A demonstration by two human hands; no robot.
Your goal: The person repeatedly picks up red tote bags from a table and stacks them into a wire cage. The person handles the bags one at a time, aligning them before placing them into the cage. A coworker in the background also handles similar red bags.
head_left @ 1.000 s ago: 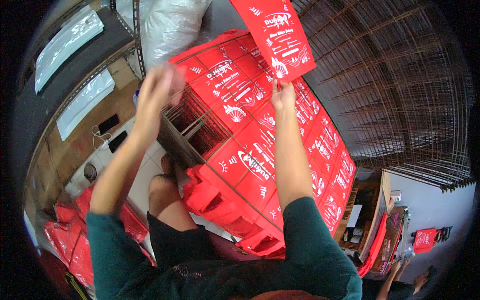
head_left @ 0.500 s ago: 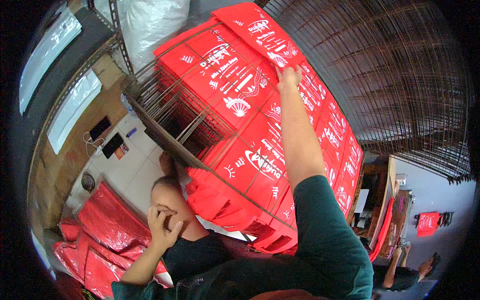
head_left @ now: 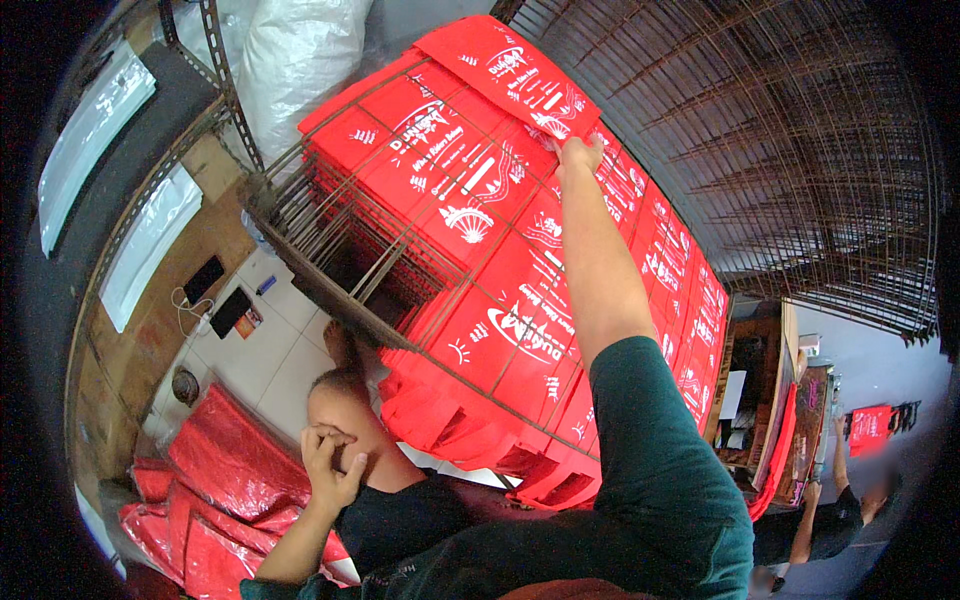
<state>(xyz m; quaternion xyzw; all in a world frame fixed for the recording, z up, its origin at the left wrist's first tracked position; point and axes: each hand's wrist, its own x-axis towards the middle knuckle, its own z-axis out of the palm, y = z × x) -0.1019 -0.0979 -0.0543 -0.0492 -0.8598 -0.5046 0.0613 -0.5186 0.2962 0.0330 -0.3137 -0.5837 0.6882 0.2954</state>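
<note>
Stretched out ahead, my right hand [head_left: 580, 152] pinches the near edge of a red printed bag [head_left: 508, 75], which lies over other sheets at the far end of a wire drying rack [head_left: 390, 270]. More red printed bags [head_left: 440, 150] with white designs spread flat across the rack, thin rods crossing over them. The fingertips of that hand are partly hidden. My left hand [head_left: 335, 470] is beside my bent knee with fingers loosely curled, thumb apart and nothing seen in it. Red fabric with dark cutouts [head_left: 450, 420] hangs below the rack's near side.
Raised wire racks [head_left: 760, 150] lean at the upper right. Plastic-wrapped red bundles [head_left: 240, 450] lie on the floor at left, near a phone [head_left: 232, 310]. A white sack [head_left: 300, 75] stands behind the rack. At the far right, a co-worker [head_left: 830, 525] reaches toward a wall.
The view has shifted slightly. My right hand stays at the bag's edge and my left hand stays by the knee. The co-worker's arm has risen toward a hanging red piece.
</note>
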